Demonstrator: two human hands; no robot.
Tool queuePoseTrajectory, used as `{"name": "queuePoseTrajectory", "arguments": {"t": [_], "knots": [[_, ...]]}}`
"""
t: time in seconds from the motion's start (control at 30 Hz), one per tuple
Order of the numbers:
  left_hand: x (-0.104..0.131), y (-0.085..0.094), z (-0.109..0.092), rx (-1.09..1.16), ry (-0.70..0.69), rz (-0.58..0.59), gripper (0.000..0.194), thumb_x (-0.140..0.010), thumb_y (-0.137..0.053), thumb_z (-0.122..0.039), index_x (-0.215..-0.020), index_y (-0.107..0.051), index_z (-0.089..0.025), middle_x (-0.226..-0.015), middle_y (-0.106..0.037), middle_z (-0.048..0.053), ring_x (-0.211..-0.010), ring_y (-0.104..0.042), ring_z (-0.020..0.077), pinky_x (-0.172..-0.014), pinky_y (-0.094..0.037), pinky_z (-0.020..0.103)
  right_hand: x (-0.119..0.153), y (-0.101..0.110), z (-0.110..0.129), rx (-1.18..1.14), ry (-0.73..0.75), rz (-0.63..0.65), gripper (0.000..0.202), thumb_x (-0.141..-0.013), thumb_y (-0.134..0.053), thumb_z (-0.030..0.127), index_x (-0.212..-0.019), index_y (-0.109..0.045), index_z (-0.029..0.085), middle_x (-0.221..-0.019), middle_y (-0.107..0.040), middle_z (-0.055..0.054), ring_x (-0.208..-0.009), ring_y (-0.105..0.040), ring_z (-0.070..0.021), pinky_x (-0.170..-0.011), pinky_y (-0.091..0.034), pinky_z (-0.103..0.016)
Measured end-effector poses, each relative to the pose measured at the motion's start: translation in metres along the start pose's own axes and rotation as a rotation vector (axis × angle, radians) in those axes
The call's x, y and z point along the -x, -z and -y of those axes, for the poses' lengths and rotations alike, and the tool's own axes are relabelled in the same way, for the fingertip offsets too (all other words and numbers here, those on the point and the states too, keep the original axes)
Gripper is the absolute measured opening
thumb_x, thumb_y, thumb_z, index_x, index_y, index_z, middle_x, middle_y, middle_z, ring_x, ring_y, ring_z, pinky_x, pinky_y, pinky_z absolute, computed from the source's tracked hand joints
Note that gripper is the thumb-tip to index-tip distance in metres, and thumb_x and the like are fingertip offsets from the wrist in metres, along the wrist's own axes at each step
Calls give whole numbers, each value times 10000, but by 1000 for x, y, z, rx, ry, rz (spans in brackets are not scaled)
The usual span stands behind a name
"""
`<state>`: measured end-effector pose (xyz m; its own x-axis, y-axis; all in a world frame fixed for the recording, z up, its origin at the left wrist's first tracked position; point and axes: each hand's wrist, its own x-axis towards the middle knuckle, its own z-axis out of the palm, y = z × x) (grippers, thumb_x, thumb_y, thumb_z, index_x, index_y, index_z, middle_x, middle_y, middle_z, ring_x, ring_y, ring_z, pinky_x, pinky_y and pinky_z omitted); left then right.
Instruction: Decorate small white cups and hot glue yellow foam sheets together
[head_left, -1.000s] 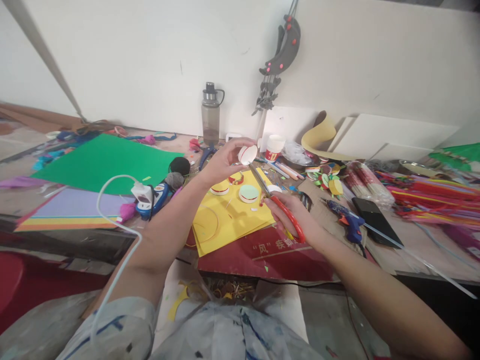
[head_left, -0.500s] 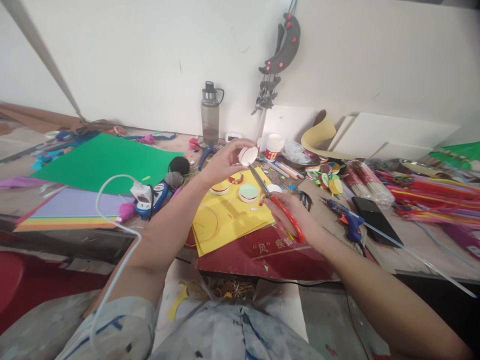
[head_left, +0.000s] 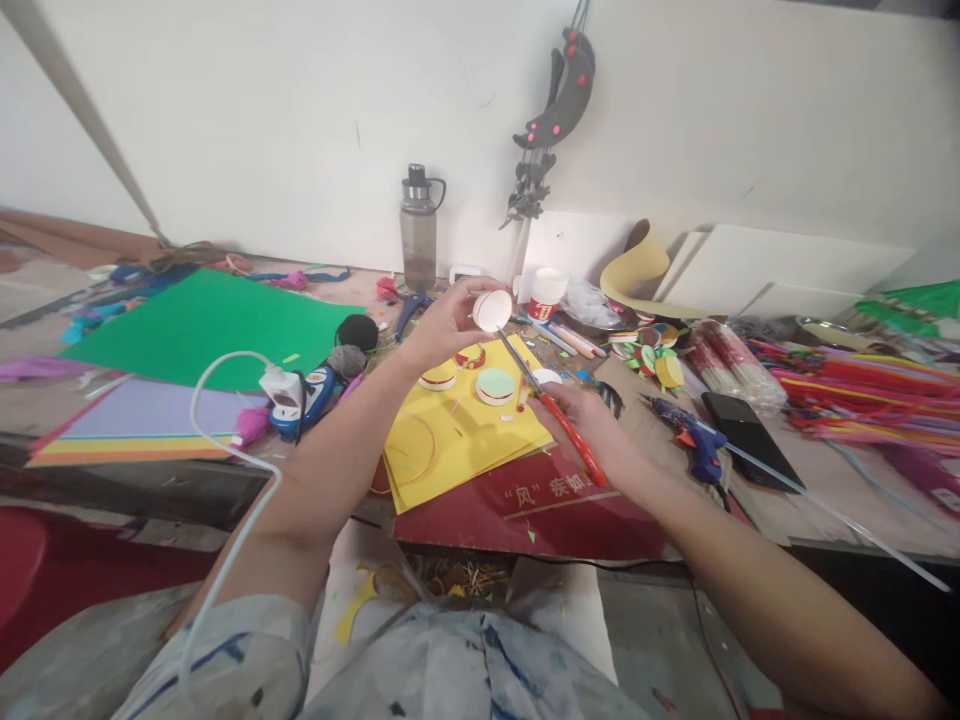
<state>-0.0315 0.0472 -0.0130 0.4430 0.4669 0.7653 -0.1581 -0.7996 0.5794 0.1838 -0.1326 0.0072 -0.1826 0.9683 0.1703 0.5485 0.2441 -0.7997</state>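
My left hand holds a small white paper cup piece with a red line around it, its hollow side towards me. In my right hand are red-handled scissors, their blades pointing up and left with the tips at the cup piece's lower edge. Under both hands, yellow sheets lie on a red board. On the sheets sit a round piece with a pale green top, one with a yellow top and a red ring-like piece.
A grey bottle and a red-and-white paper cup stand at the back. Green sheet and a power strip lie left. A blue glue gun, black phone and colourful pipe cleaners are on the right.
The cup piece has tilted slightly, showing more of its inside. The scissors have turned, with their handles now seen more edge-on. Both hands stay in nearly the same place.
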Motion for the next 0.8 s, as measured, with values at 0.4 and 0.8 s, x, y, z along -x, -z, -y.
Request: {"name": "queuePoseTrajectory", "arguments": {"t": [0.4,0.8], "knots": [[-3,-4,1,21,-29,-58,701,-747,-889,-540,-1258,-497,-265,-1333,-636,127,-1285,-633,287,-1048,-520,452,1,-7,-26,339,71,-78,451,-1028,-487,481,-1297,-642,155,-1072,-777,-158,-991,-732,-285,-880,-551,-372],[0,-1,-15,-471,-137,-108,491,-881,-762,-518,-1262,-610,-248,-1250,-677,115,-1216,-626,293,-1076,-484,478,1,-4,-13,605,14,-88,396,-1042,-493,443,-1275,-678,182,-1059,-800,-151,-972,-755,-291,-821,-509,-326]]}}
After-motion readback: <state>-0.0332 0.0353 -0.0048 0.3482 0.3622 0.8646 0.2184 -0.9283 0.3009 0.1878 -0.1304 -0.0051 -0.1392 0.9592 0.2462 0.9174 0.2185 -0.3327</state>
